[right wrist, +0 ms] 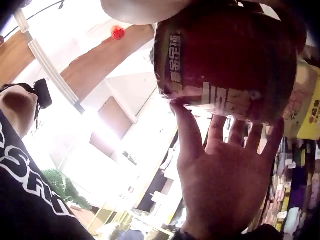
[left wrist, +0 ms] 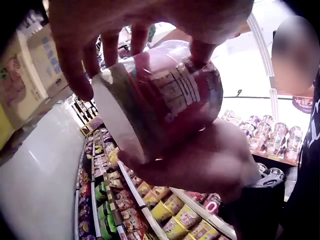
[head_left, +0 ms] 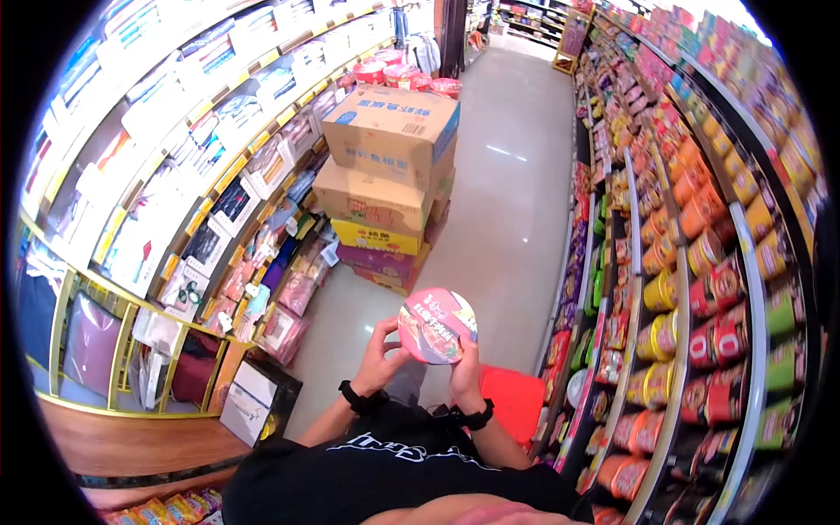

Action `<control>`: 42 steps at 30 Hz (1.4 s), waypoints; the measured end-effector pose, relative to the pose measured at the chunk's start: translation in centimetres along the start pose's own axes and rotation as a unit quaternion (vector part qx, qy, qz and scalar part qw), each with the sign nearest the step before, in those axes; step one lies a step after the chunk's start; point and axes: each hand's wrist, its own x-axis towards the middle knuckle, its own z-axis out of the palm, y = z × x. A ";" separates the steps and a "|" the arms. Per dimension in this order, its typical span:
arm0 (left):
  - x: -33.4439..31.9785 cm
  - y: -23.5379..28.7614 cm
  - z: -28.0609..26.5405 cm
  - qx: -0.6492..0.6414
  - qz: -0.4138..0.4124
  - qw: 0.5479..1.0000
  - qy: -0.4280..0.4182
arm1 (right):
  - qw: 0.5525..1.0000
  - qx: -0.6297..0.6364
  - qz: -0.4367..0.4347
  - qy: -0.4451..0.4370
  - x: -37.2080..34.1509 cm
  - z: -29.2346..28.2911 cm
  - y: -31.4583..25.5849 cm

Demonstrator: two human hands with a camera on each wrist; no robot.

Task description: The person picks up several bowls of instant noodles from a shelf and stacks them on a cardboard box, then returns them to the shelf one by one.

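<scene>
Left hand [head_left: 378,359] round pink-lidded tub [head_left: 435,326]

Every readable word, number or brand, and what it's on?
Top carton: blue "鲜虾鱼板面".
Cup lid: "牛肉面", rest unclear.
Cup side: "金足球".
Red shelf tubs: "O" or zero.
Shirt: white lettering, not fully legible.
Shelf tags: too small.

Ahead of the fingers [head_left: 381,334], stacked cartons [head_left: 374,203] stand on the floor [head_left: 503,201], with tubs [head_left: 402,73] beyond. Left of the fingers run shelves [head_left: 200,213] of packaged goods [head_left: 234,114]; right, a rack [head_left: 755,289] holds noodle cups [head_left: 724,289].
</scene>
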 end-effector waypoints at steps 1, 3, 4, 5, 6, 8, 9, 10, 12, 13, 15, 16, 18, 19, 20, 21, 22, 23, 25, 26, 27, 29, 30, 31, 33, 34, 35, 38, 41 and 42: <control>2.4 -0.7 0.0 0.002 -0.014 1.000 -0.007 | 1.000 -0.005 0.002 -0.004 2.4 0.0 -0.2; 7.5 -1.1 0.1 -0.002 -0.031 0.999 -0.009 | 0.999 0.004 0.025 -0.034 6.9 0.2 -1.7; 10.5 -1.0 0.5 0.011 -0.034 0.999 -0.028 | 0.999 -0.024 0.042 -0.026 8.9 0.5 -3.2; 13.8 -0.8 1.0 0.023 -0.035 0.998 -0.048 | 0.998 -0.032 0.045 -0.027 11.3 0.7 -4.5; 16.8 0.1 1.7 0.035 -0.019 0.998 -0.054 | 0.999 -0.036 0.037 -0.017 13.7 0.6 -5.5; 22.5 0.0 2.8 0.035 -0.012 0.996 -0.086 | 0.998 -0.047 0.032 -0.009 18.6 -1.3 -6.4; 25.2 -0.1 3.5 0.043 0.004 0.992 -0.122 | 0.998 -0.052 0.038 -0.007 20.6 -1.6 -7.5; 27.7 0.1 4.3 0.040 -0.003 0.992 -0.119 | 0.998 -0.052 0.018 0.017 22.5 -1.4 -8.8; 31.9 0.5 5.9 0.055 0.014 0.985 -0.161 | 0.995 -0.017 -0.001 0.094 25.2 0.9 -12.0; 33.7 0.4 6.8 0.056 0.010 0.986 -0.158 | 0.995 -0.018 0.004 0.093 26.9 0.7 -12.5; 37.4 -0.1 8.3 0.052 0.019 0.985 -0.162 | 0.995 -0.016 -0.068 0.065 30.5 0.0 -13.4; 39.2 -0.6 9.0 0.060 0.021 0.985 -0.158 | 0.995 -0.007 -0.061 0.078 32.4 -0.1 -13.9; 42.8 -1.9 10.3 0.059 0.009 0.988 -0.144 | 0.996 -0.001 -0.042 0.076 36.9 -1.0 -14.4; 44.7 -2.6 11.0 0.056 0.000 0.990 -0.133 | 0.997 0.006 -0.028 0.076 39.2 -1.6 -14.7; 46.8 -3.3 11.7 0.058 0.000 0.990 -0.128 | 0.998 0.008 -0.020 0.058 41.7 -2.3 -15.0; 48.7 -4.1 12.3 0.049 -0.009 0.993 -0.106 | 0.998 0.009 -0.015 0.057 44.3 -3.5 -14.9; 50.5 -4.6 13.1 0.038 -0.016 0.996 -0.085 | 0.999 -0.024 0.015 0.029 47.0 -4.6 -15.2; 52.2 -5.1 14.2 0.037 -0.018 0.996 -0.081 | 0.997 -0.060 0.044 -0.001 49.6 -5.7 -16.1; 56.1 -5.1 15.5 -0.043 -0.052 0.997 -0.043 | 0.995 -0.074 0.058 -0.022 53.9 -4.8 -19.4; 57.6 -5.1 16.0 -0.022 -0.047 0.998 -0.039 | 0.994 -0.086 0.047 -0.050 56.2 -4.7 -20.4; 59.0 -5.0 16.8 -0.021 -0.046 0.998 -0.029 | 0.991 -0.100 0.038 -0.079 58.3 -4.9 -21.2; 61.8 -5.3 18.0 0.028 -0.016 0.999 0.013 | 0.988 -0.113 0.023 -0.101 63.1 -4.9 -22.1; 63.2 -5.3 18.4 0.029 -0.021 0.999 0.026 | 0.985 -0.114 0.043 -0.121 65.5 -4.7 -22.6; 64.7 -5.4 18.9 0.028 -0.018 0.998 0.056 | 0.981 -0.116 0.066 -0.142 67.5 -3.9 -23.3; 67.2 -5.3 19.2 0.027 -0.013 0.994 0.103 | 0.977 -0.107 0.075 -0.168 70.7 -2.1 -24.3; 68.3 -5.3 19.2 0.028 -0.017 0.991 0.126 | 0.974 -0.124 0.050 -0.181 72.4 -1.3 -24.4; 69.6 -5.5 19.0 0.029 -0.020 0.988 0.148 | 0.971 -0.140 0.024 -0.194 74.3 -0.6 -24.4; 73.7 -6.7 17.9 0.020 0.002 0.978 0.206 | 0.958 -0.124 0.045 -0.254 80.3 1.9 -23.5; 79.0 -7.7 15.9 -0.031 0.011 0.964 0.264 | 0.951 -0.137 0.059 -0.270 85.6 5.0 -22.3; 80.9 -7.6 15.5 -0.061 0.027 0.954 0.292 | 0.949 -0.141 0.063 -0.275 87.2 5.9 -22.1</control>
